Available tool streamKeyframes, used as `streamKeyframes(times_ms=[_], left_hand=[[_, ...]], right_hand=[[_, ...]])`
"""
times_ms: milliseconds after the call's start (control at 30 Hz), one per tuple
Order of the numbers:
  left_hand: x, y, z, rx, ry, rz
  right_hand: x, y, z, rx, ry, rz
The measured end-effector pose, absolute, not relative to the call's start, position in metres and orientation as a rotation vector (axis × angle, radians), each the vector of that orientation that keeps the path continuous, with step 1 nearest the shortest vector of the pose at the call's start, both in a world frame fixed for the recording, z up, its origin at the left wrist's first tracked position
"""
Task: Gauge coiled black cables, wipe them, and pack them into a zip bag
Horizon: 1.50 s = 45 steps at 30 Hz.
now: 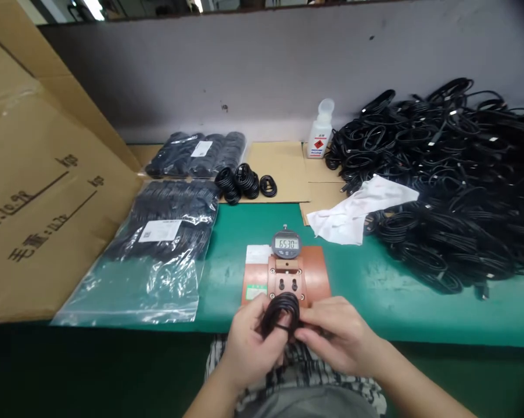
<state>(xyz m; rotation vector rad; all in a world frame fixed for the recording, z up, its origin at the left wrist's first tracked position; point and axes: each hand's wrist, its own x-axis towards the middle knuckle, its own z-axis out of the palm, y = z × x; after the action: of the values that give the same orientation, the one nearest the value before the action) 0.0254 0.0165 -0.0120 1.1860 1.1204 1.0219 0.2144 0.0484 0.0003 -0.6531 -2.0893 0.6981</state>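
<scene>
A coiled black cable is held up at the front edge of the table. My left hand is closed round the coil, its thumb inside the loop. From the right, my right hand pinches at the coil's side with thumb and finger; the exact bit of cable between them is hidden. Just behind the coil sits a brown fixture topped by a round digital gauge, whose display appears to read 653.0.
Bagged black coils lie left, beside a cardboard box. Several loose coils rest on cardboard. At right are a white cloth, a white bottle and a large heap of black cables. A wall stands behind.
</scene>
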Motion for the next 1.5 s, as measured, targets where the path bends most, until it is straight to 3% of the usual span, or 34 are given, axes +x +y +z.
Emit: streamKeyframes(times_ms=[1500], left_hand=[[0.0205, 0.0176, -0.0152, 1.207, 1.191, 0.931]], right_hand=[[0.2160, 0.0509, -0.0046, -0.626, -2.068, 0.806]])
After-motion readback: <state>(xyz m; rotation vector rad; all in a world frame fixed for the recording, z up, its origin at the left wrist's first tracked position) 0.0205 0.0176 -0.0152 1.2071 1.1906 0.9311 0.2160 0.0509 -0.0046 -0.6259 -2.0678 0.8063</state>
